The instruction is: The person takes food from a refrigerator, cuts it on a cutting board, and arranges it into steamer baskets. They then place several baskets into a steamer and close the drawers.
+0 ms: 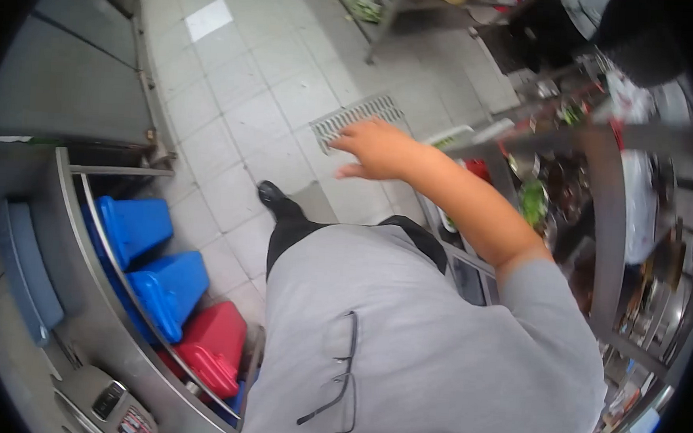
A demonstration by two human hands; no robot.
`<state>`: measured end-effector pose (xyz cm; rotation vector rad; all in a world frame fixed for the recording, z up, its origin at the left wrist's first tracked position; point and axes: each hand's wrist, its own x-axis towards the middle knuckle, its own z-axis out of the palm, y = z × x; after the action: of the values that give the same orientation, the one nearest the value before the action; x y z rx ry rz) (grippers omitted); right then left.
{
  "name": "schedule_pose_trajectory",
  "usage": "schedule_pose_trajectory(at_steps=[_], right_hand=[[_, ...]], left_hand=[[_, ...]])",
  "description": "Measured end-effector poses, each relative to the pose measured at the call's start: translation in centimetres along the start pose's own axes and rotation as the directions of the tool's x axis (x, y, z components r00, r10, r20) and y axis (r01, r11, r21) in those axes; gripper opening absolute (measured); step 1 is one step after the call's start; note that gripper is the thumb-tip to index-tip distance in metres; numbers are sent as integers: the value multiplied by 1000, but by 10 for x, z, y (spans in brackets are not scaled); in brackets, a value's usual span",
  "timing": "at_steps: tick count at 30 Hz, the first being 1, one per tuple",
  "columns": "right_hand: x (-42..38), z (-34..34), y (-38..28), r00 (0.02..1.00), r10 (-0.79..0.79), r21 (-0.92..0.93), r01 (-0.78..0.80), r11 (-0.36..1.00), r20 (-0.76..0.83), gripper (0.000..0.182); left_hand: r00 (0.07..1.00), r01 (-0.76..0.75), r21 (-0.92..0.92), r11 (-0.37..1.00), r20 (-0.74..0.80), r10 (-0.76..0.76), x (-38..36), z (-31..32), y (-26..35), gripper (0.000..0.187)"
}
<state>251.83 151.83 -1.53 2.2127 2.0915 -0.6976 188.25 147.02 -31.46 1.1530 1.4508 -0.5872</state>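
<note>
My right hand (pixel 378 149) reaches forward from the right side, over the tiled floor, with fingers and thumb apart and nothing in it. Beneath it in the head view lies a metal floor grate (pixel 344 119), partly covered by the fingers. The hand looks well above the floor and touches nothing I can see. My left hand does not appear. A pair of glasses (pixel 348 351) hangs from the front of my grey shirt (pixel 450 342).
Blue bins (pixel 169 285) and a red bin (pixel 213 339) sit behind a metal rail at left. A metal rack (pixel 608 224) crowded with goods stands close on my right. Ahead is a metal table (pixel 386 24) with greens on its lower shelf. A white sheet (pixel 208 20) lies on the floor.
</note>
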Motion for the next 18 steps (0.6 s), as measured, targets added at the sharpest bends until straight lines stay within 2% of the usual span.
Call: schedule_pose_trajectory(at_steps=[2, 4, 7, 8, 9, 10, 11, 12, 13, 14, 15, 18], right_hand=[[46, -9, -4, 994, 95, 200, -104, 974, 54, 65], [92, -35, -17, 975, 195, 312, -220, 924, 109, 62], [164, -93, -38, 975, 190, 357, -219, 908, 115, 60], [187, -108, -40, 976, 210, 369, -214, 904, 52, 60], [211, -123, -40, 971, 238, 384, -213, 899, -18, 59], [233, -139, -38, 973, 230, 388, -201, 900, -29, 59], [255, -156, -36, 969, 242, 414, -202, 888, -46, 58], [279, -172, -31, 965, 255, 438, -203, 876, -63, 56], [302, -187, -25, 965, 254, 459, -199, 866, -61, 57], [327, -200, -16, 967, 246, 457, -187, 869, -71, 57], [354, -213, -4, 963, 258, 449, -198, 871, -76, 58], [453, -242, 39, 958, 273, 438, -210, 874, -85, 59]], left_hand=[[999, -41, 39, 998, 20, 41, 30, -52, 43, 49], [998, -69, 85, 994, 15, 68, 63, -121, 91, 48], [988, -137, 220, 966, -44, 150, 139, -264, 177, 48], [945, -189, 169, 967, -235, 226, 167, -314, 203, 58], [900, -235, 248, 940, -310, 307, 150, -377, 273, 59], [850, -220, 365, 905, -384, 361, 138, -434, 339, 62], [752, -291, 334, 896, -499, 431, 178, -492, 367, 60], [754, -467, -15, 884, -529, 389, 164, -547, 429, 60], [793, -545, -318, 775, -496, 354, 88, -584, 522, 60], [763, -592, -381, 710, -549, 342, 42, -616, 589, 62], [693, -691, -399, 603, -604, 393, 8, -646, 645, 60], [437, -897, -326, 298, -754, 490, -42, -720, 744, 53]])
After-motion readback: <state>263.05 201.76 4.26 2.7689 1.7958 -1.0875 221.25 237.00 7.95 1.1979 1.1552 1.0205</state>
